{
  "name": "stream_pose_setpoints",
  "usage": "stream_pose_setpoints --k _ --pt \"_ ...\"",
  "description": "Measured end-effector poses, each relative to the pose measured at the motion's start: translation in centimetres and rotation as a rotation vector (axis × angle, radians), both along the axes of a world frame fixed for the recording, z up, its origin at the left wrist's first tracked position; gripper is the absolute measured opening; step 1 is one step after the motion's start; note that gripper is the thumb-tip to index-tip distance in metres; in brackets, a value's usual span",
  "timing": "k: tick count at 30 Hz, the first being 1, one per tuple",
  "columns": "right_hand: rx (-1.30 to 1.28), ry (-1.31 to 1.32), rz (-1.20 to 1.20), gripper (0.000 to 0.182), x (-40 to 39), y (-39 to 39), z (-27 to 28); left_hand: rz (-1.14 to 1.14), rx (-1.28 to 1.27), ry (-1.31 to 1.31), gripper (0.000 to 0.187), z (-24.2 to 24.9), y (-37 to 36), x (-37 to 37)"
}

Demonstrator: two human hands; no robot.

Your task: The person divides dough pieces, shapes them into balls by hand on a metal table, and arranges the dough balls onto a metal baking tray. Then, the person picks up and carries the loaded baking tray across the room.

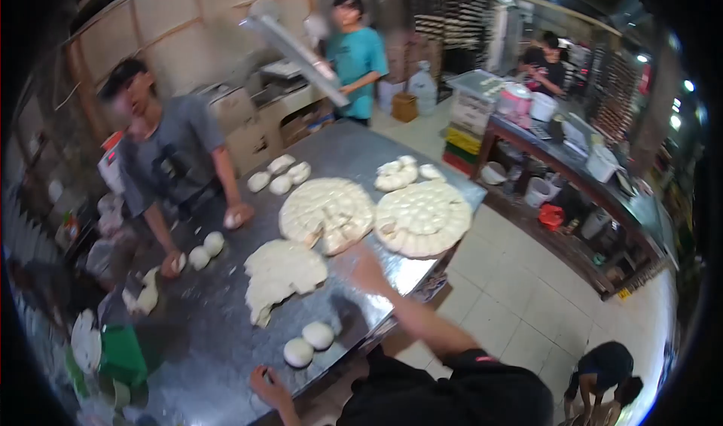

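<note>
Here, right hand (358,266), blurred, at near edge of scored dough round (322,202); cannot tell whether spread or pinching. Left hand (271,388) half-curled near two dough balls (300,352); cannot tell if gripping anything. Scored dough round lies on shiny surface (203,343), beside second dough round (424,219) and ragged dough sheet (282,274). Across surface, co-worker (177,144) handles small dough pieces.

We wear a black shirt (459,396). Its short right sleeve (471,367) has a tiny red mark (486,359). Our left hand (271,388) and right hand (361,268) are bare.
</note>
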State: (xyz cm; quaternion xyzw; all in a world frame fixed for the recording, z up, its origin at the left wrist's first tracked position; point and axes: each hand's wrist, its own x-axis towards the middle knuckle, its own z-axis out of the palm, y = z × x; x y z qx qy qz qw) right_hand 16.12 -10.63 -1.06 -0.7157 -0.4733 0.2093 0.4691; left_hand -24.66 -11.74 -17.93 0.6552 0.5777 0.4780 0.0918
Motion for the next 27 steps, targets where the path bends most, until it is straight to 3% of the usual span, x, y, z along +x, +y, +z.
stream_pose_setpoints --k 1,2,4,5,7,8,9,10,11,12,13,14,16,18,20,22,27 --pt "0.36 -0.238 -0.216 0.061 2.6 1.4 3.2 0.033 -0.007 0.069 0.02 1.4 -0.4 0.3" --pt "0.523 -0.437 -0.383 0.062 5.5 3.9 5.2 0.109 0.014 0.059 0.02 1.9 -0.7 0.4" --pt "0.552 -0.702 -0.472 0.07 9.9 7.7 7.9 -0.02 0.035 0.163 0.02 3.0 -0.2 0.4" --pt "0.558 -0.707 -0.505 0.075 10.5 9.5 7.5 0.071 0.061 0.135 0.02 3.5 0.0 0.6" --pt "0.513 -0.649 -0.596 0.079 7.8 11.5 6.3 -0.008 0.073 0.154 0.019 3.8 -0.2 0.6" --pt "0.337 -0.709 -0.568 0.085 5.8 11.6 4.7 0.049 0.06 0.142 0.019 4.0 -0.5 0.6" --pt "0.162 -0.738 -0.354 0.088 6.8 15.8 -5.7 0.053 0.035 0.112 0.019 4.5 -0.3 1.0" --pt "-0.572 -0.618 0.216 0.09 2.9 13.7 -6.0 0.043 -0.007 0.093 0.019 4.9 -0.8 1.2" --pt "-0.396 -0.616 0.149 0.086 0.8 12.1 -8.9 0.046 -0.05 0.096 0.019 4.5 -1.8 1.1" --pt "-0.467 -0.556 0.133 0.082 -1.7 11.3 -8.0 0.04 -0.027 0.073 0.019 4.8 -2.0 0.9" --pt "-0.403 -0.604 0.351 0.073 -3.8 9.8 -4.5 0.055 0.027 0.037 0.019 5.1 -1.2 1.1" --pt "-0.121 -0.175 0.443 0.059 -5.8 7.4 -4.2 0.065 0.026 0.033 0.019 5.2 -1.3 1.1" --pt "0.092 -0.177 0.577 0.044 -10.2 1.6 -2.6 0.095 0.011 -0.031 0.02 5.7 -1.4 1.2" --pt "0.027 -0.117 0.672 0.042 -12.4 -1.4 -2.8 0.087 0.011 -0.008 0.019 5.8 -1.4 1.4" --pt "0.045 -0.111 0.611 0.042 -13.3 -2.7 -4.2 0.08 0.023 0.013 0.018 6.2 -1.1 1.8" --pt "0.049 -0.342 0.513 0.045 -13.3 -3.0 -6.2 0.084 0.031 0.032 0.015 6.4 -1.2 1.8" --pt "0.096 -0.39 0.625 0.057 -12.0 -4.2 -7.1 0.062 0.045 0.065 0.015 6.0 -1.1 1.6"
